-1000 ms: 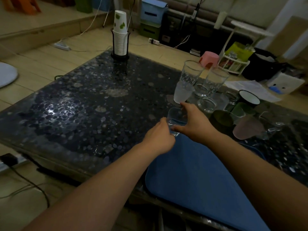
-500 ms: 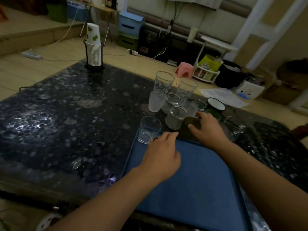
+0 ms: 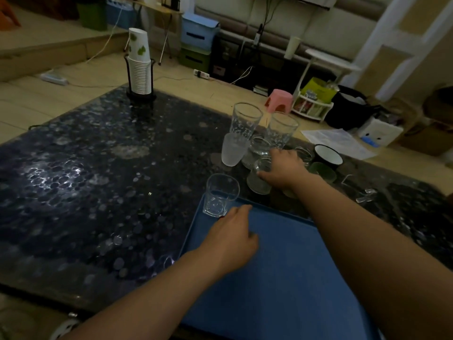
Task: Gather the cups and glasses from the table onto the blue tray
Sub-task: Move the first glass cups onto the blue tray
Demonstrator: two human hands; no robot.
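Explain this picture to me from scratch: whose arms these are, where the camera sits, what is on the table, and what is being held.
There is no machine here. A person wears a camera on the head, so this one view looks forward and down at their own arms. The right hand has its fingers curled round a small glass on the dark pebbled table. The left hand holds nothing and hovers over the blue tray, close to a clear tumbler standing in the tray's far corner. Behind are two tall glasses, a frosted cup and a stack of paper cups.
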